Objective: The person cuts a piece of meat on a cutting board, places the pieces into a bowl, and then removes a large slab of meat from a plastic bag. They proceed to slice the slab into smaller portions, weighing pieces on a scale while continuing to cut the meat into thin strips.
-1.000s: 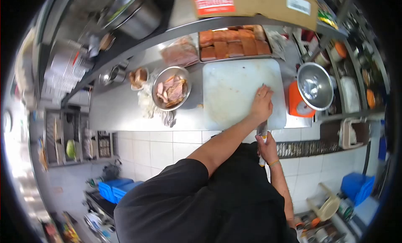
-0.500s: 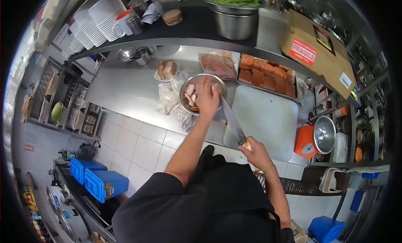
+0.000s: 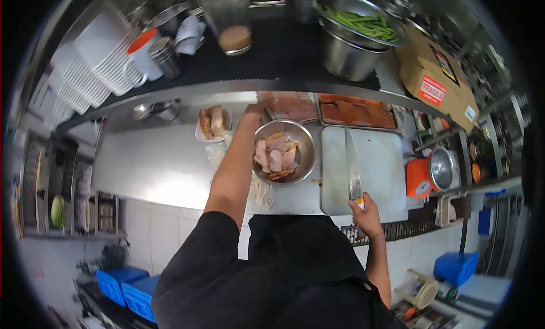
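Note:
My right hand [image 3: 368, 216] is closed round the handle of a long kitchen knife [image 3: 353, 167]; its blade points away from me over the white cutting board [image 3: 386, 176]. My left hand [image 3: 255, 111] reaches to the back of the counter, at the near-left corner of a plastic-wrapped slab of reddish meat or fish [image 3: 292, 106]. Its fingers are too unclear to show their shape. Just right of that forearm stands a steel bowl [image 3: 311, 153] with several pale cooked-looking meat pieces [image 3: 276, 157] in it. A white tray with chunks of meat [image 3: 213, 123] lies left of the forearm.
Behind the board is a metal tray of orange-pink fillets [image 3: 357, 113]. An orange scale [image 3: 416, 178] stands to the right. A crumpled cloth [image 3: 263, 194] lies by the counter's front edge. Overhead, a shelf edge [image 3: 272, 86] spans the counter, bearing cups, a blender jug and green beans [image 3: 363, 25].
My left hand has come out of the bowl and reached to the back. The knife has swung from the bowl's side to over the board. The view has shifted, showing more of the shelf.

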Available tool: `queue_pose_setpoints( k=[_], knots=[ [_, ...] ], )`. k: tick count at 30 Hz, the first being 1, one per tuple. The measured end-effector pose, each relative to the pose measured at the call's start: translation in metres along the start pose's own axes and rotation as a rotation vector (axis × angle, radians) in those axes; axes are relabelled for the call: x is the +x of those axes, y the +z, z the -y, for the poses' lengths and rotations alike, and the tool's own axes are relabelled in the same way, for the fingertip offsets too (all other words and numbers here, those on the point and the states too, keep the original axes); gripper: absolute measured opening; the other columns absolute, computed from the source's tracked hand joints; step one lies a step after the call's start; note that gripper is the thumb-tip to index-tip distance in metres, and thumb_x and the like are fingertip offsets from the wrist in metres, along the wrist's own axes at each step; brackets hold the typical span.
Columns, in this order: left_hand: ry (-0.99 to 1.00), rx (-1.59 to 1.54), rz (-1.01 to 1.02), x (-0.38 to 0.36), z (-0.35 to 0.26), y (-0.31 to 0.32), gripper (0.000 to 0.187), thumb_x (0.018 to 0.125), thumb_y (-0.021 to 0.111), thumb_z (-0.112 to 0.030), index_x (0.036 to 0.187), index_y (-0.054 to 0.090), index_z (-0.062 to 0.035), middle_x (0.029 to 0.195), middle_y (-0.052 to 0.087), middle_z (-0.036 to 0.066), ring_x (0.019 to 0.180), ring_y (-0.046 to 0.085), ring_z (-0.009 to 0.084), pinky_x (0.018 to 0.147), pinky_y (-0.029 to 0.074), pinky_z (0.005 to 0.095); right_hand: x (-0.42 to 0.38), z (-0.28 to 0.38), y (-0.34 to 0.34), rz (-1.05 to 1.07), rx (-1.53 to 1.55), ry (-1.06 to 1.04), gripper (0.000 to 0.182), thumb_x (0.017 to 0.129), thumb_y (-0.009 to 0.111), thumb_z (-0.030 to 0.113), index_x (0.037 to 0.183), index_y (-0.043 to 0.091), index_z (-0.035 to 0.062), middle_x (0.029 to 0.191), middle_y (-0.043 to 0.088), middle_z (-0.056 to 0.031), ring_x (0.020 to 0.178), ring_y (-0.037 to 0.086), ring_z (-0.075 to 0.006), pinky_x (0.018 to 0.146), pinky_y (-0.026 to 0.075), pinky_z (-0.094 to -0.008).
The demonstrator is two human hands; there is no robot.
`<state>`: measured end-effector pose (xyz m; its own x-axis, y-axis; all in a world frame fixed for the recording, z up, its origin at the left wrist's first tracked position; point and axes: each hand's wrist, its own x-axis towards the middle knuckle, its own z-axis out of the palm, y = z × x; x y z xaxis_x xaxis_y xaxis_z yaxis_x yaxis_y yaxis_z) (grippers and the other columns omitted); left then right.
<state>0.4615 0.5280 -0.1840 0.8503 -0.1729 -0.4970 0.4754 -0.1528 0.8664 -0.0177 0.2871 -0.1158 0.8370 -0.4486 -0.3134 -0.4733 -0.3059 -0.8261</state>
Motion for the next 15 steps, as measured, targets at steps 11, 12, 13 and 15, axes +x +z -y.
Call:
queue_pose_setpoints(
  k=[11, 12, 13, 15],
  knots=[
    [-0.119, -0.630, 0.333, 0.012, -0.008, 0.034, 0.030, 0.088, 0.080, -0.009, 0.115, 0.068, -0.0060, 0.116, 0.073, 0.012, 0.106, 0.071, 0.0295, 0.098, 0.060, 0.0480, -0.079, -0.030, 0.012, -0.357, 0.056, 0.267, 0.037, 0.098, 0.075, 0.027, 0.108, 0.056, -0.0020, 0.067, 0.062, -0.0063, 0.047, 0.058, -0.0143, 0.041, 0.045, -0.0310],
    [-0.119, -0.626, 0.347, 0.019, -0.005, 0.034, 0.028, 0.087, 0.080, -0.009, 0.113, 0.069, -0.0065, 0.114, 0.073, 0.011, 0.105, 0.071, 0.0293, 0.098, 0.060, 0.0475, -0.083, -0.029, 0.013, -0.368, 0.068, 0.289, 0.037, 0.098, 0.075, 0.028, 0.108, 0.055, -0.0018, 0.066, 0.061, -0.0062, 0.047, 0.058, -0.0140, 0.041, 0.045, -0.0310],
    [-0.116, -0.622, 0.359, 0.026, -0.004, 0.032, 0.027, 0.087, 0.080, -0.008, 0.111, 0.069, -0.0069, 0.113, 0.074, 0.011, 0.104, 0.071, 0.0291, 0.098, 0.060, 0.0469, -0.085, -0.027, 0.013, -0.379, 0.079, 0.309, 0.037, 0.099, 0.075, 0.028, 0.108, 0.055, -0.0015, 0.066, 0.061, -0.0062, 0.046, 0.057, -0.0138, 0.041, 0.045, -0.0311],
    [-0.120, -0.626, 0.374, 0.034, -0.001, 0.028, 0.022, 0.086, 0.080, -0.007, 0.106, 0.071, -0.0081, 0.108, 0.074, 0.009, 0.103, 0.071, 0.0288, 0.099, 0.059, 0.0469, -0.088, -0.026, 0.014, -0.361, 0.105, 0.327, 0.035, 0.099, 0.075, 0.028, 0.107, 0.056, -0.0002, 0.064, 0.060, -0.0068, 0.046, 0.057, -0.0138, 0.041, 0.045, -0.0307]
  ],
)
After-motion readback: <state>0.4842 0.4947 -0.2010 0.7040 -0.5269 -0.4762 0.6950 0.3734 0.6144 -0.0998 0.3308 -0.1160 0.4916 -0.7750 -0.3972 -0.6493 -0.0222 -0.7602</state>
